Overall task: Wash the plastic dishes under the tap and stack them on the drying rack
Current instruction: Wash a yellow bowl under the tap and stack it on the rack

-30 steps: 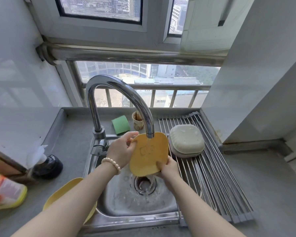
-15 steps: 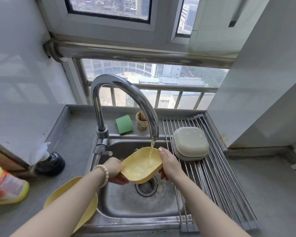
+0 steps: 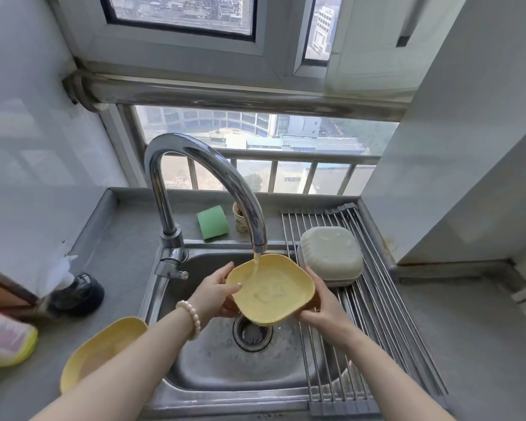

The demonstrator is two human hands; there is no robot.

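step: rinsing yellow dish (image 3: 271, 291) under tap (image 3: 259, 241) | left hand (image 3: 216, 294) and right hand (image 3: 324, 309) both grip its rim | next: probably tip out water, stack on drying rack (image 3: 377, 299)

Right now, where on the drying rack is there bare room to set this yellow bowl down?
The drying rack is bare in front of the upturned grey dishes, down to its near edge, and in a narrower strip behind them toward the window. The grey dishes crowd its middle; the yellow bowl hangs beside them.

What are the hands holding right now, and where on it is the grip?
Both hold the yellow plastic dish under the tap: the left hand grips its left rim, thumb inside; the right hand grips its right rim and underside.
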